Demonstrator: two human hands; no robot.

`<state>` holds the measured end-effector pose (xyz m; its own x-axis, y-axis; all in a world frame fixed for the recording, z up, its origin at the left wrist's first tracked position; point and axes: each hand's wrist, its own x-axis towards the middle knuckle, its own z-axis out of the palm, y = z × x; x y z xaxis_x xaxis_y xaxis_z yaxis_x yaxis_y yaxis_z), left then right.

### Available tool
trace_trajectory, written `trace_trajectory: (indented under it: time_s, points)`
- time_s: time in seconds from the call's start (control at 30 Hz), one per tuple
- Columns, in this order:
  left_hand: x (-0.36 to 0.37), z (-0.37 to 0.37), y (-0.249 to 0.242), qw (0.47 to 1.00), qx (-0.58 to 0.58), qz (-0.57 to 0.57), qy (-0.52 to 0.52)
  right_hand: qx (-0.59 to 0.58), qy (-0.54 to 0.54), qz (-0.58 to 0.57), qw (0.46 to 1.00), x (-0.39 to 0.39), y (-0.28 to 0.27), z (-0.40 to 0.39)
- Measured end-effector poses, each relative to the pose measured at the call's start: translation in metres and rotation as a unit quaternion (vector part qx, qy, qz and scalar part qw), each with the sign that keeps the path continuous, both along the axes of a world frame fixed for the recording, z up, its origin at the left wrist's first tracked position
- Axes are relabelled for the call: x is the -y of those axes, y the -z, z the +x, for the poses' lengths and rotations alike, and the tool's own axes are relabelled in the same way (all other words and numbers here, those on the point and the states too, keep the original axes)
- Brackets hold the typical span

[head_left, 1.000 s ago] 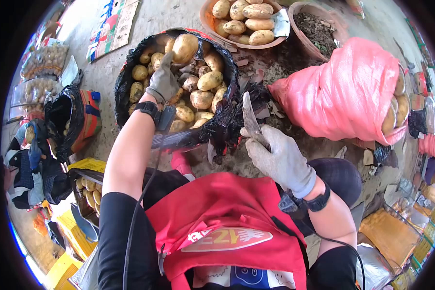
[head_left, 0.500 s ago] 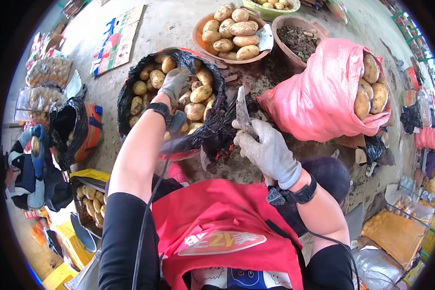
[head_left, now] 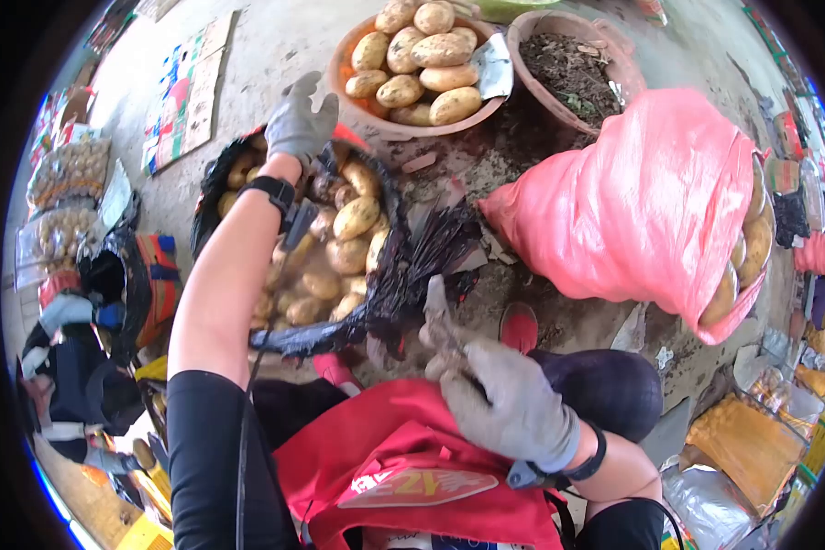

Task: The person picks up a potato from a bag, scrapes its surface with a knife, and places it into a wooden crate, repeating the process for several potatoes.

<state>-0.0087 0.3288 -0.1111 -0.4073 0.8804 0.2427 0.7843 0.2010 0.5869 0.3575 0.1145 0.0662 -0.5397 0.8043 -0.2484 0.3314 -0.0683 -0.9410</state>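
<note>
In the head view my left hand, in a grey glove, is raised over the far rim of a black plastic-lined bag. Its fingers are spread and nothing shows in them. Potatoes fill the bag beneath that hand and forearm. My right hand, gloved too, is closed around a knife in front of the red apron. The dirty blade points up and away from me; the glove hides its handle.
A round basin heaped with large potatoes stands beyond the bag. Beside it is a tub of dark debris. A pink sack of potatoes lies on the right. Cardboard rests on the floor at left, and a co-worker sits there.
My left hand has lifted out from among the potatoes toward the bag's far rim, and its fingers have spread. My right hand has come lower and nearer my body with the knife.
</note>
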Motion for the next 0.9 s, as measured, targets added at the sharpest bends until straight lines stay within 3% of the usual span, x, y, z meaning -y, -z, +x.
trace_trajectory:
  time_s: [0.03, 0.07, 0.13, 0.17, 0.23, 0.27, 0.33, 0.37, 0.4, 0.5, 0.53, 0.6, 0.77, 0.83, 0.87, 0.9]
  points:
    - [-0.024, -0.004, 0.003, 0.993, -0.074, -0.076, 0.043, -0.053, 0.013, -0.002, 0.998, -0.009, -0.003, -0.004]
    - [-0.056, -0.002, 0.006, 0.974, -0.147, -0.143, 0.095, -0.024, -0.001, 0.011, 1.000, -0.011, 0.001, -0.003]
    - [-0.119, -0.010, 0.040, 0.935, -0.127, -0.280, 0.177, 0.006, 0.001, -0.022, 1.000, -0.026, 0.000, 0.002]
    - [-0.143, -0.027, 0.079, 0.921, -0.095, -0.269, 0.264, -0.002, 0.014, -0.066, 0.998, -0.040, -0.003, 0.001]
    - [-0.177, -0.040, 0.131, 0.911, -0.065, -0.267, 0.307, 0.038, 0.060, 0.023, 0.997, -0.039, 0.015, 0.000]
    - [-0.191, -0.041, 0.151, 0.905, -0.049, -0.266, 0.328, 0.037, 0.063, 0.002, 0.997, -0.045, 0.012, 0.004]
    - [-0.214, -0.061, 0.193, 0.907, -0.111, -0.253, 0.318, 0.024, 0.076, -0.016, 0.997, -0.054, 0.017, 0.003]
    - [-0.218, -0.052, 0.186, 0.891, -0.181, -0.330, 0.253, 0.007, 0.083, -0.013, 0.996, -0.056, 0.024, 0.002]
    - [-0.235, -0.082, 0.233, 0.899, -0.150, -0.306, 0.275, 0.008, 0.079, -0.011, 0.997, -0.061, 0.025, 0.003]
    - [-0.207, -0.030, 0.160, 0.870, -0.258, -0.369, 0.203, 0.019, 0.067, -0.016, 0.997, -0.067, 0.014, 0.012]
    - [-0.211, -0.035, 0.170, 0.870, -0.253, -0.368, 0.208, 0.005, 0.075, -0.014, 0.997, -0.069, 0.016, 0.011]
    - [-0.211, -0.054, 0.185, 0.898, -0.206, -0.318, 0.222, -0.001, 0.072, -0.018, 0.997, -0.067, 0.021, 0.009]
    - [-0.205, -0.045, 0.169, 0.923, -0.169, -0.299, 0.172, 0.020, 0.060, -0.024, 0.998, -0.069, 0.006, 0.007]
    - [-0.200, -0.055, 0.170, 0.953, 0.011, -0.269, 0.142, 0.024, 0.060, -0.028, 0.997, -0.065, 0.000, 0.006]
    - [-0.201, -0.065, 0.188, 0.927, 0.211, -0.255, 0.176, 0.005, 0.066, -0.007, 0.998, -0.060, 0.005, 0.004]
    - [-0.193, -0.060, 0.182, 0.930, 0.209, -0.247, 0.173, -0.015, 0.070, 0.014, 0.997, -0.055, 0.011, 0.002]
